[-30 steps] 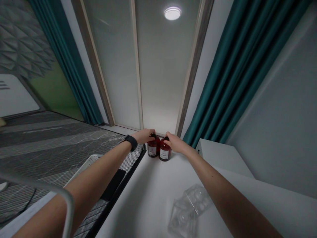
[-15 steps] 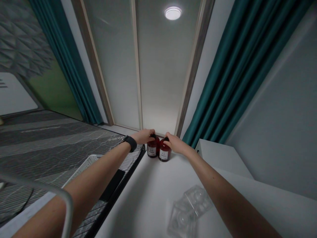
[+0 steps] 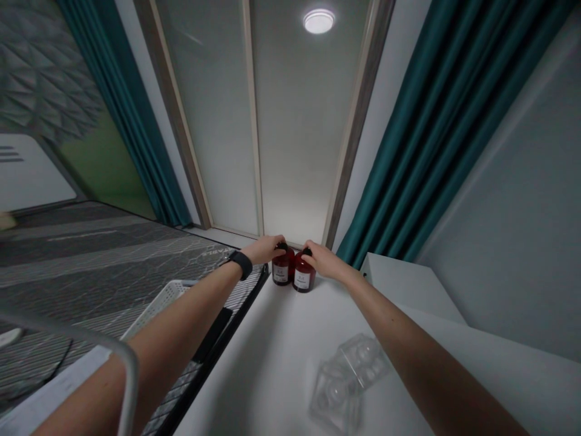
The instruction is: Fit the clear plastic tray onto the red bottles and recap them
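Two dark red bottles with black caps and white labels stand upright, side by side, at the far end of a white tabletop (image 3: 267, 345). My left hand (image 3: 264, 249), below a black wristwatch (image 3: 240, 264), closes its fingers round the cap of the left bottle (image 3: 280, 275). Round the cap of the right bottle (image 3: 303, 281), my right hand (image 3: 325, 262) is closed in the same way. More red glass shows just behind them, but I cannot tell whether it is another bottle. Nearer to me, under my right forearm, lie clear plastic packages (image 3: 336, 393).
A white box-like cabinet (image 3: 408, 287) stands right of the bottles. Left of the tabletop is a black wire rack (image 3: 245, 293), with a white perforated basket (image 3: 158, 303) beside it. A grey curved tube (image 3: 129, 375) crosses the lower left. Teal curtains (image 3: 385, 200) flank frosted glass doors (image 3: 295, 151).
The whole view has shifted very slightly. Both hands stay on the caps, and the bottles keep their places on the tabletop.
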Available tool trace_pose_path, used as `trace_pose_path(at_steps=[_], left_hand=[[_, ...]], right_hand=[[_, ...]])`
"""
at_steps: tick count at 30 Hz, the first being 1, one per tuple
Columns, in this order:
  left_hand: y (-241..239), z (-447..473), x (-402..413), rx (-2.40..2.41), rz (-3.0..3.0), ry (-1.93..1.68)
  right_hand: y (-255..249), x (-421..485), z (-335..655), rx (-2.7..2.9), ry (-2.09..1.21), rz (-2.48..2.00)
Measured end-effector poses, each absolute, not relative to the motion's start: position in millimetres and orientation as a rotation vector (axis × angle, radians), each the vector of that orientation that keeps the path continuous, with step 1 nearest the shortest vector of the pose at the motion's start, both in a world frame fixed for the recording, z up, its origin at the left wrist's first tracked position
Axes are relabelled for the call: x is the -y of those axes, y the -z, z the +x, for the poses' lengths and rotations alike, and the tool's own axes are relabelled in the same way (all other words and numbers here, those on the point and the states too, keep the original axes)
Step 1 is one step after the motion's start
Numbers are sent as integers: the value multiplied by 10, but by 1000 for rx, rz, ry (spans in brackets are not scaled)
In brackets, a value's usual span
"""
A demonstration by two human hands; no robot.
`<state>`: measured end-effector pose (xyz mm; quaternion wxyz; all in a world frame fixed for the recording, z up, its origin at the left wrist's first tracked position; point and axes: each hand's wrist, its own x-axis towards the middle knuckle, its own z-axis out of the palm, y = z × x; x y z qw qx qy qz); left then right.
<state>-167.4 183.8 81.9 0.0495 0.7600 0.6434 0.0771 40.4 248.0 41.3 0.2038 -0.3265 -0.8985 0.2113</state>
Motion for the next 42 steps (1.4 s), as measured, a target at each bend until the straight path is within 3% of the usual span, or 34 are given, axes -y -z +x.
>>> trace_pose_path(at_steps=[9, 16, 29, 42], left_hand=[[-577, -1569, -1615, -2068, 2463, -557], [-640, -1301, -1313, -1877, 2662, -739], [-537, -666, -593, -1194, 2780, -515], [-83, -491, -241, -1115, 2431, -522]], right_hand=[[-425, -2359, 511, 2377, -677, -944], [-382, -2204, 715, 2320, -722, -896], [-334, -1562, 1326, 2221, -780, -800], [431, -1154, 1983, 1703, -801, -903]])
